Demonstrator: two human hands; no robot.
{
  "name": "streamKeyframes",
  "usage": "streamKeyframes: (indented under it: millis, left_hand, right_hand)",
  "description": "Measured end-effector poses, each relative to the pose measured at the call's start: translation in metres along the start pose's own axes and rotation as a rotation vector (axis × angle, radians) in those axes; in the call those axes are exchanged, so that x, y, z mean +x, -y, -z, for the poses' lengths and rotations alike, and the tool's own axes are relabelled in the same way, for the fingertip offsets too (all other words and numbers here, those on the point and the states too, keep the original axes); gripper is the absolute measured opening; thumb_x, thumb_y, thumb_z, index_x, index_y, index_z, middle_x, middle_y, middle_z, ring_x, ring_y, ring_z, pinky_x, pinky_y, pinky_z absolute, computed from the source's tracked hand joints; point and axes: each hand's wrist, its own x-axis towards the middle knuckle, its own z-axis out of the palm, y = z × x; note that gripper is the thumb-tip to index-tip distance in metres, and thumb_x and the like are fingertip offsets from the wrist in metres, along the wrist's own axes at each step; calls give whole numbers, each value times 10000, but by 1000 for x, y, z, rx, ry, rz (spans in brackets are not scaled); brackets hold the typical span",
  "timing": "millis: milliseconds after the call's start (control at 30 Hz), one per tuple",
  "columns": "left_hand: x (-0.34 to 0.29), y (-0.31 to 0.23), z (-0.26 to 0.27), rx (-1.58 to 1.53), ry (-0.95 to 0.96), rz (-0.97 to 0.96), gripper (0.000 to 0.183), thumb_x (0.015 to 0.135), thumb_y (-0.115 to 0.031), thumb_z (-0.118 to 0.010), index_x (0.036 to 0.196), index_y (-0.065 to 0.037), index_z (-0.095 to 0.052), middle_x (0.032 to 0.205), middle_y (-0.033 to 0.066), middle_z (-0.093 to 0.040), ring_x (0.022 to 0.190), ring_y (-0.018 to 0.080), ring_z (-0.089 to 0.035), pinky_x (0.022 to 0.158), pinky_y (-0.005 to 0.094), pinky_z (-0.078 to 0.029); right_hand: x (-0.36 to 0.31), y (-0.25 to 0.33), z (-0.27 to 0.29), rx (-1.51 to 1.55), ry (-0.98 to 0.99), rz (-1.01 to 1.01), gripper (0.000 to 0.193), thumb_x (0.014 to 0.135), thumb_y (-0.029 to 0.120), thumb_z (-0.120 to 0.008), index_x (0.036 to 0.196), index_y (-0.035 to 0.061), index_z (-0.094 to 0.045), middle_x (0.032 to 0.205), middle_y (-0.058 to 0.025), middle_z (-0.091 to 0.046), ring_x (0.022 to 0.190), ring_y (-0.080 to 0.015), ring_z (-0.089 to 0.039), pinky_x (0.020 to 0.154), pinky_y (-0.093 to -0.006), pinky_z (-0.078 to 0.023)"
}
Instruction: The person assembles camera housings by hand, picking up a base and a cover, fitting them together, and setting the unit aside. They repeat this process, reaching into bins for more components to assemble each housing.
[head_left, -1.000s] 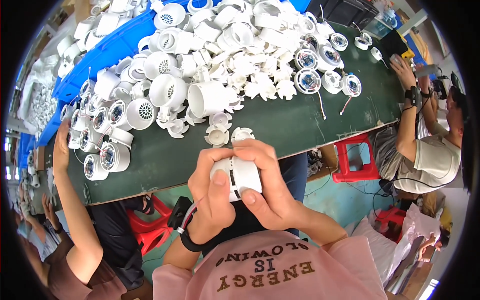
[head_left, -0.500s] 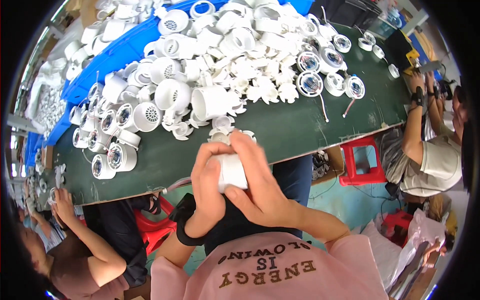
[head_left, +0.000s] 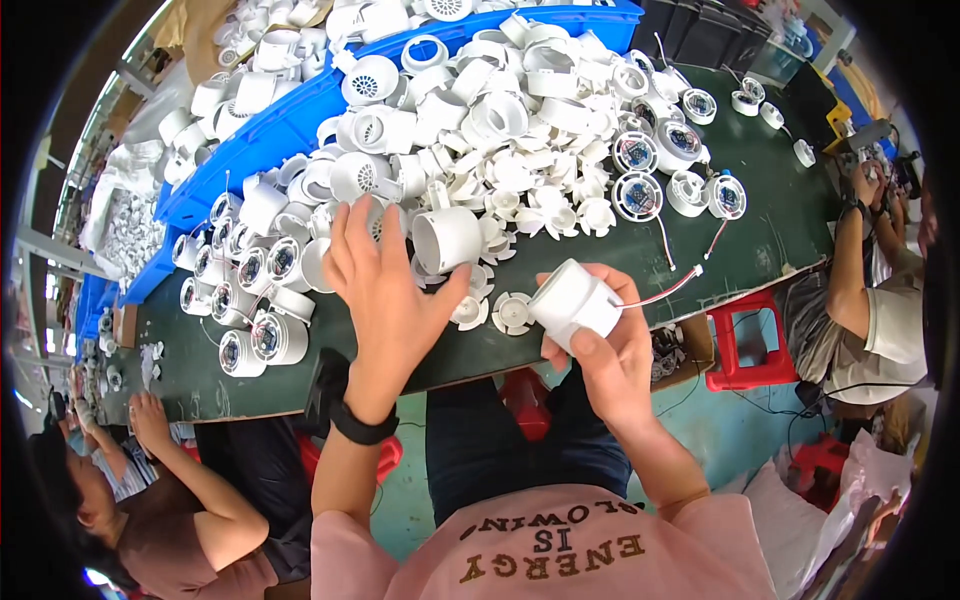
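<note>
Hands now apart, left hand reaching housing pile, blue bins full

A long blue crate stands along the far edge of the table, heaped with white plastic parts. A second blue crate sits further left. Dark bins stand beyond the far right corner. A white bag, perhaps plastic, lies on the floor at lower right.
</note>
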Motion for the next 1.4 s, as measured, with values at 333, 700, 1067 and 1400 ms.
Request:
streamKeyframes:
  millis: [333, 700, 1067, 1400]
  left_hand:
    - [5, -10, 7, -344, -154, 11, 670, 589, -128, -815, 1150, -2, -472, 1331, 220, -417, 1184, 409, -447, 920, 460, -410]
    - [-36, -45, 55, -1411, 242, 427, 868, 615, 58, -657, 1407, -24, -311, 1274, 125, -438, 1161, 235, -484, 1002, 350, -379]
    - [-58, -37, 49, -1272, 120, 378, 445, 937, -394, -489, 1090, 22, -531, 1035, 123, -564, 925, 165, -535, 808, 299, -429]
    - [-75, -40, 48, -1267, -22, 293, 462, 944, -404, -478, 1087, 33, -521, 1014, 160, -563, 849, 187, -537, 740, 306, -438]
  right_hand:
    - [-1, -3, -2, -80, -5, 24, 688, 842, 72, -676, 1400, 32, -275, 1231, -130, -486, 1017, -188, -560, 784, -308, -515]
    - [0, 25, -19, -673, 302, 283, 680, 683, 8, -784, 1292, -35, -484, 1213, -174, -481, 962, -204, -549, 635, -276, -509]
    - [-15, 10, -17, -702, 438, 161, 828, 675, 229, -845, 1331, -61, -434, 1069, -135, -517, 814, -188, -569, 649, -270, -513]
    - [-21, 6, -27, -701, 517, 203, 858, 700, 367, -815, 1328, -70, -428, 1025, -131, -525, 815, -205, -544, 658, -289, -488]
